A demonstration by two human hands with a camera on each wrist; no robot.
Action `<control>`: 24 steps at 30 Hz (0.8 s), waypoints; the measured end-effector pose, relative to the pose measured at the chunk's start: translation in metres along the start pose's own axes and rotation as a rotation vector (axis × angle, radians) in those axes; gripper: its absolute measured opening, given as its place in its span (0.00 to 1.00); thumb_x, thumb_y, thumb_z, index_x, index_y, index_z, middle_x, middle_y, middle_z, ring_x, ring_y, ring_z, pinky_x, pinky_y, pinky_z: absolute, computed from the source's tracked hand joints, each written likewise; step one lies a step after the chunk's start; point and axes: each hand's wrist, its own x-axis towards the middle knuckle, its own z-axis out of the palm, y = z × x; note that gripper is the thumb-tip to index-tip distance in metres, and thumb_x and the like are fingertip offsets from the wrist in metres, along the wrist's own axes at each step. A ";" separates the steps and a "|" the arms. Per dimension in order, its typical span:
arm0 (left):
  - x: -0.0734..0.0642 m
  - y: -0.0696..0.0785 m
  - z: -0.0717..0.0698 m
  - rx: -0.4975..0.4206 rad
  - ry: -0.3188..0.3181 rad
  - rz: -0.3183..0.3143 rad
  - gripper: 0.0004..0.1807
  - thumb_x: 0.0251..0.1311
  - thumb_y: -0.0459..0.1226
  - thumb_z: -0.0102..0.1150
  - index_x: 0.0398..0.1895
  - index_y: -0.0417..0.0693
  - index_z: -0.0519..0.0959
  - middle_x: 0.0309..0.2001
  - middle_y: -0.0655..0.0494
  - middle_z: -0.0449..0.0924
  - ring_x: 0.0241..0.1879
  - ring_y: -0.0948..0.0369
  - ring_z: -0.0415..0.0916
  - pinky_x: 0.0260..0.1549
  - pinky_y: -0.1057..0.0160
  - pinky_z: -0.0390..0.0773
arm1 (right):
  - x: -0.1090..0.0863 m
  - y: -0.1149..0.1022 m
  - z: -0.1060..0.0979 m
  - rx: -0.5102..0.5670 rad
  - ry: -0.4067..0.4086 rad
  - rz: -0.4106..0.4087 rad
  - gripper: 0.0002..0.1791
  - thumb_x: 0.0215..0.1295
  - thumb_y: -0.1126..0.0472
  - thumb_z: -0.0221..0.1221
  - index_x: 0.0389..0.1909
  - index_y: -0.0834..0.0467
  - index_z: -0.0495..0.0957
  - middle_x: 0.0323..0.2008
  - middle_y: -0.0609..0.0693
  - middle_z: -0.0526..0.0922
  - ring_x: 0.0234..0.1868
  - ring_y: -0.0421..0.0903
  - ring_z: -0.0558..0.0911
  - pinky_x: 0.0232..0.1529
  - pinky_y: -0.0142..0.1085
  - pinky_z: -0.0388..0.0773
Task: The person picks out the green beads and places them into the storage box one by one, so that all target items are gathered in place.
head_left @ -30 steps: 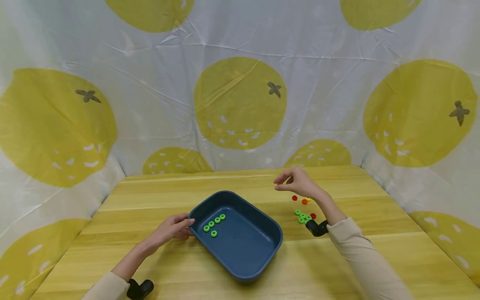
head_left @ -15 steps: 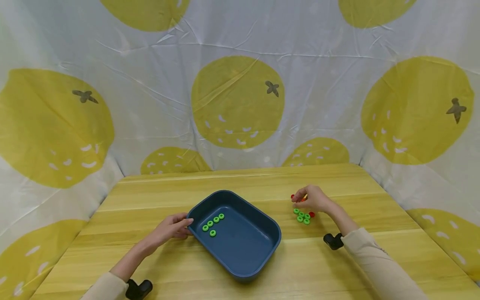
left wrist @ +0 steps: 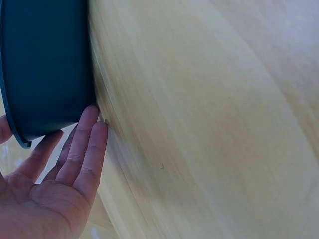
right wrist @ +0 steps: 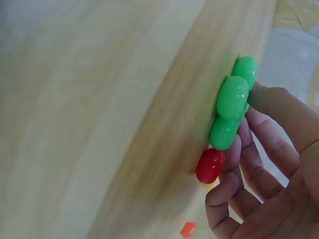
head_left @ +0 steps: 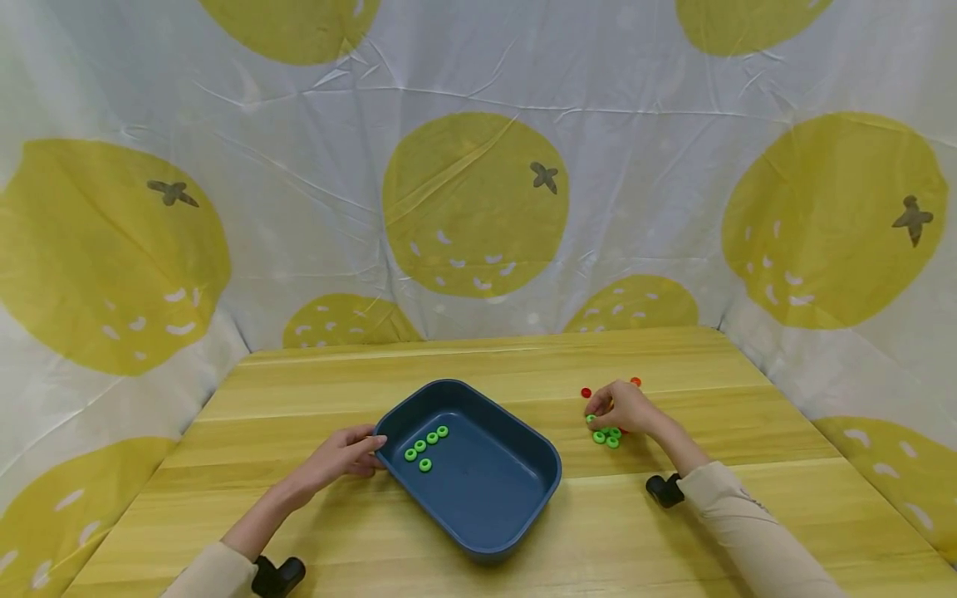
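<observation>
1. Left hand (head_left: 344, 455): grasping; thumb over the rim, fingers against the outer wall of the dark-blue, rounded-rectangular, deep tray (head_left: 486, 498).
2. Tray: right of left hand, between the two hands, sitting on the yellow wood-grain table (head_left: 359, 540).
3. Inside tray, on the side near left hand: small glossy green rings; four in a slanted row (head_left: 420, 446), plus a single green ring (head_left: 425, 465) just off the row.
4. Right hand (head_left: 624, 407): thumb and index finger pinching a small glossy green ring (head_left: 591, 419) at table level; other fingers bent.
5. Loose green rings (head_left: 613, 443) clustered just beside and below right hand's fingertips, nearer the person.
6. Glossy red ring (right wrist: 210, 166) under right hand, just beside the green ones; partly hidden in head view.
7. Second red ring (head_left: 586, 393): just past right fingertips, far side.
8. Orange ring (head_left: 635, 382): beyond the back of right hand. Bit of yellow (right wrist: 210, 185) under the hand, mostly hidden.
9. Both wrists: beige sleeves (head_left: 748, 523), black wrist cameras (head_left: 664, 491).
10. Beyond both hands: pale curtain (head_left: 314, 224) printed with big yellow fruit.
</observation>
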 end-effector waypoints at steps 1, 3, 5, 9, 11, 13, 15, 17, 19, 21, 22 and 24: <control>0.000 0.000 0.000 0.001 0.000 0.003 0.33 0.69 0.46 0.44 0.65 0.25 0.58 0.53 0.33 0.75 0.46 0.52 0.82 0.47 0.54 0.81 | 0.000 0.000 0.000 -0.001 0.003 -0.001 0.07 0.50 0.65 0.68 0.29 0.63 0.83 0.27 0.52 0.84 0.28 0.39 0.78 0.30 0.28 0.76; 0.000 0.000 0.000 -0.002 -0.001 0.006 0.33 0.69 0.46 0.45 0.65 0.25 0.58 0.53 0.33 0.75 0.46 0.51 0.82 0.47 0.54 0.81 | -0.001 -0.002 -0.002 -0.010 0.014 0.002 0.06 0.51 0.65 0.68 0.29 0.63 0.83 0.27 0.51 0.84 0.27 0.39 0.77 0.29 0.28 0.75; 0.000 0.001 0.000 -0.008 -0.002 0.002 0.33 0.69 0.46 0.45 0.65 0.26 0.58 0.53 0.33 0.76 0.46 0.51 0.82 0.47 0.54 0.81 | -0.002 -0.005 -0.004 -0.017 0.031 0.011 0.06 0.51 0.65 0.68 0.29 0.62 0.83 0.26 0.51 0.83 0.26 0.39 0.76 0.27 0.28 0.74; -0.001 0.001 0.000 -0.010 -0.001 -0.003 0.33 0.69 0.46 0.45 0.64 0.26 0.60 0.52 0.34 0.77 0.46 0.51 0.82 0.47 0.54 0.81 | -0.001 -0.013 -0.013 -0.037 0.059 0.024 0.06 0.52 0.64 0.67 0.30 0.62 0.83 0.26 0.50 0.83 0.25 0.41 0.76 0.24 0.29 0.73; -0.001 0.001 0.000 -0.009 -0.004 0.001 0.33 0.69 0.46 0.45 0.64 0.25 0.60 0.52 0.34 0.77 0.46 0.51 0.82 0.47 0.54 0.81 | 0.001 -0.017 -0.018 -0.037 0.060 0.019 0.06 0.54 0.64 0.66 0.32 0.62 0.83 0.28 0.51 0.83 0.26 0.43 0.77 0.23 0.30 0.73; -0.001 0.000 0.000 -0.008 -0.002 0.002 0.33 0.69 0.46 0.45 0.64 0.25 0.59 0.52 0.34 0.76 0.46 0.51 0.82 0.47 0.54 0.81 | 0.004 -0.024 -0.023 -0.043 0.063 -0.001 0.06 0.55 0.64 0.65 0.33 0.62 0.83 0.29 0.52 0.83 0.26 0.47 0.78 0.24 0.31 0.74; -0.001 0.001 0.000 -0.005 -0.003 0.004 0.34 0.69 0.47 0.44 0.64 0.25 0.58 0.53 0.33 0.76 0.46 0.51 0.82 0.47 0.54 0.81 | 0.008 -0.032 -0.029 -0.047 0.066 -0.025 0.07 0.55 0.63 0.65 0.33 0.62 0.83 0.30 0.54 0.84 0.28 0.49 0.80 0.25 0.31 0.75; -0.001 0.000 0.000 -0.001 -0.002 0.002 0.34 0.69 0.47 0.44 0.65 0.24 0.58 0.53 0.33 0.76 0.46 0.51 0.82 0.47 0.54 0.81 | 0.012 -0.043 -0.033 -0.053 0.071 -0.036 0.07 0.55 0.62 0.65 0.33 0.62 0.83 0.30 0.54 0.84 0.29 0.49 0.80 0.27 0.31 0.76; -0.001 0.000 0.000 -0.002 0.002 -0.002 0.34 0.69 0.47 0.44 0.65 0.25 0.57 0.54 0.33 0.75 0.46 0.51 0.82 0.47 0.54 0.81 | 0.017 -0.054 -0.036 -0.060 0.073 -0.046 0.08 0.55 0.61 0.65 0.34 0.62 0.83 0.31 0.54 0.84 0.29 0.47 0.80 0.28 0.32 0.76; -0.001 0.000 0.000 0.000 0.004 -0.004 0.34 0.69 0.47 0.45 0.65 0.25 0.57 0.54 0.33 0.75 0.46 0.51 0.82 0.47 0.54 0.81 | 0.022 -0.066 -0.038 -0.065 0.072 -0.052 0.08 0.55 0.61 0.66 0.34 0.61 0.84 0.31 0.53 0.84 0.30 0.46 0.80 0.29 0.32 0.76; 0.000 0.000 0.000 0.002 0.004 -0.003 0.34 0.69 0.47 0.44 0.65 0.25 0.57 0.54 0.33 0.75 0.46 0.51 0.81 0.47 0.54 0.81 | 0.025 -0.072 -0.038 -0.061 0.067 -0.050 0.09 0.55 0.60 0.66 0.35 0.61 0.84 0.31 0.53 0.84 0.30 0.46 0.80 0.28 0.32 0.76; 0.000 -0.001 0.000 0.001 0.005 -0.004 0.34 0.69 0.46 0.45 0.65 0.25 0.57 0.54 0.32 0.75 0.47 0.51 0.81 0.46 0.54 0.81 | 0.031 -0.084 -0.038 -0.050 0.055 -0.061 0.09 0.55 0.60 0.66 0.35 0.60 0.83 0.32 0.53 0.84 0.30 0.47 0.80 0.28 0.33 0.76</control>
